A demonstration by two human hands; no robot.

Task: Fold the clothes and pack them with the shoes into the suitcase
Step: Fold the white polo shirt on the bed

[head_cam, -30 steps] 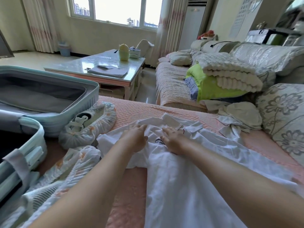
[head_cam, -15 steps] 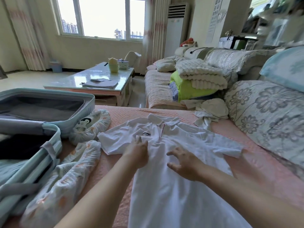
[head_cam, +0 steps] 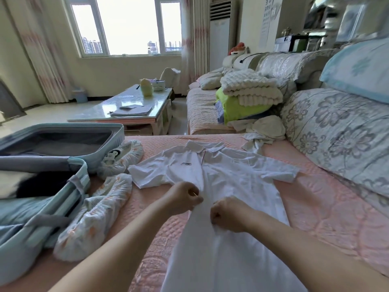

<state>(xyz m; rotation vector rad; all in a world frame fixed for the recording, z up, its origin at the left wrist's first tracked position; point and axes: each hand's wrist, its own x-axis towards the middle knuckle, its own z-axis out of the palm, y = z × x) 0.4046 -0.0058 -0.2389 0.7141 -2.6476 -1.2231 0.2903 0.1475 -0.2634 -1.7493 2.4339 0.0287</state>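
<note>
White short-sleeved polo shirt [head_cam: 231, 178]: flat on the pink quilted cover [head_cam: 315, 207], centre frame; long axis runs from the bottom edge up, collar pointing up-frame.
Left hand [head_cam: 183, 199]: curled, I see it pinching shirt cloth mid-front.
Right hand [head_cam: 228, 214]: curled, bunching cloth just beside it.
Small dark chest logo [head_cam: 186, 164]: lettering too small for me to read.
Cut off: hem, at the bottom edge.
Pale blue hard-shell suitcase [head_cam: 105, 131]: open, left of frame.

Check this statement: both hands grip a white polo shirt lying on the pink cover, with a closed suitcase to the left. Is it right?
Not quite. The head view shows the suitcase open, not closed. The left hand and right hand do grip the white polo shirt on the pink cover.
</note>
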